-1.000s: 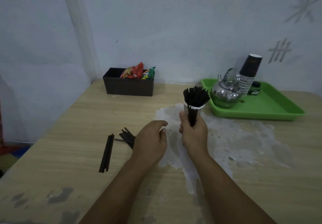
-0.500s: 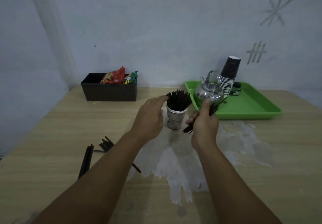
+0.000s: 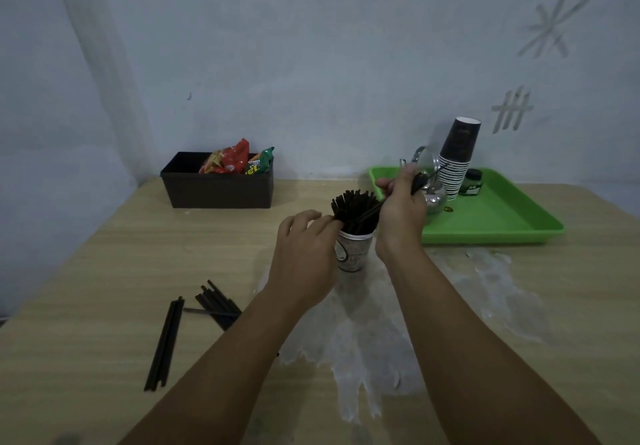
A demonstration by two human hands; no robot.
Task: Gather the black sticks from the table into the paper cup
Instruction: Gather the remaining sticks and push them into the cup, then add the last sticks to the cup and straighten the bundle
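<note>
Black sticks are fanned out of the paper cup, which stands upright on a whitish worn patch of the wooden surface. Right hand is just right of the cup, fingers closed around a small bunch of sticks held at a slant, low ends poking in among the ones already in the cup, top ends sticking out past the knuckles toward the kettle. Left hand sits on the cup's left side, fingers loosely curled, fingertips touching the fanned sticks right above the rim; can't tell if it's really pinching any. More loose sticks lie in a little pile well left of the cup, partly under the left forearm, with a straight pair further left. Back by the wall there's a dark box with snack packets, and a green tray holding the kettle, a stack of paper cups and a small green jar.
</note>
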